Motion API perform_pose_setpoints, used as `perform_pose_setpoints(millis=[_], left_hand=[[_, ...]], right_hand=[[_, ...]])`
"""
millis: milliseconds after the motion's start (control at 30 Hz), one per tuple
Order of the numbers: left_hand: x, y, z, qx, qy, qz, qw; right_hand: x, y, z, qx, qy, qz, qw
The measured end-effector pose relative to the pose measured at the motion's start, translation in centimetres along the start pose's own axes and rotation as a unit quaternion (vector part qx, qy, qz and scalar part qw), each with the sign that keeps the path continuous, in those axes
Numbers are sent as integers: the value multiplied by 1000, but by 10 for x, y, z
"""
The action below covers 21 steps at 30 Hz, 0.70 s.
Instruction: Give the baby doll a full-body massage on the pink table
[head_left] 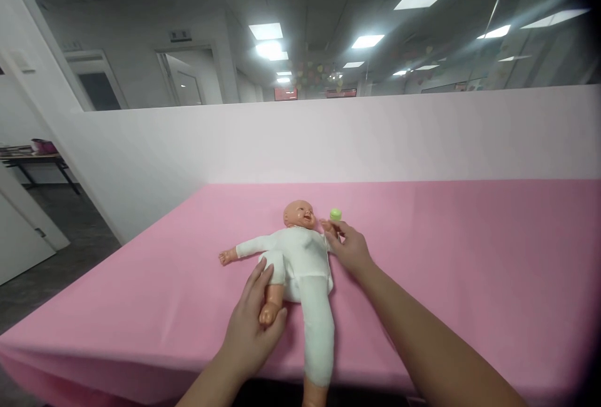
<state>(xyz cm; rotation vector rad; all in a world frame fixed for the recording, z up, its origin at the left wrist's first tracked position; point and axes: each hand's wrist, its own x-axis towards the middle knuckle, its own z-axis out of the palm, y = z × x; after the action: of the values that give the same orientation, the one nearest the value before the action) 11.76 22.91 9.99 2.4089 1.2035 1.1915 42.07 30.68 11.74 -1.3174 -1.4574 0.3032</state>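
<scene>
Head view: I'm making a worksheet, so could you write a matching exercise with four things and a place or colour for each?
1. Doll
2. Small rounded thing
3. Left hand
4. Right hand

A. At the doll's bent leg
B. Light green
C. At the doll's hand on the picture's right
D. On its back on the pink cloth

Pairs: 1-D, 2-B, 3-A, 4-C
</scene>
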Motion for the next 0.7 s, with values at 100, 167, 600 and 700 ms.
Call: perform_pose_setpoints(millis=[100,167,600,700], left_hand=[[-24,5,-10,-1,6,18,1000],[-39,8,-16,1,10,22,1000],[-69,-5,-30,17,-10,50,999],[-69,-5,-30,16,-13,57,998]], right_hand=[[7,14,-12,61,73,70,993],[14,29,-18,76,108,120,984],[29,89,-52,-141,20,298,944],[29,88,-52,-148,11,291,945]])
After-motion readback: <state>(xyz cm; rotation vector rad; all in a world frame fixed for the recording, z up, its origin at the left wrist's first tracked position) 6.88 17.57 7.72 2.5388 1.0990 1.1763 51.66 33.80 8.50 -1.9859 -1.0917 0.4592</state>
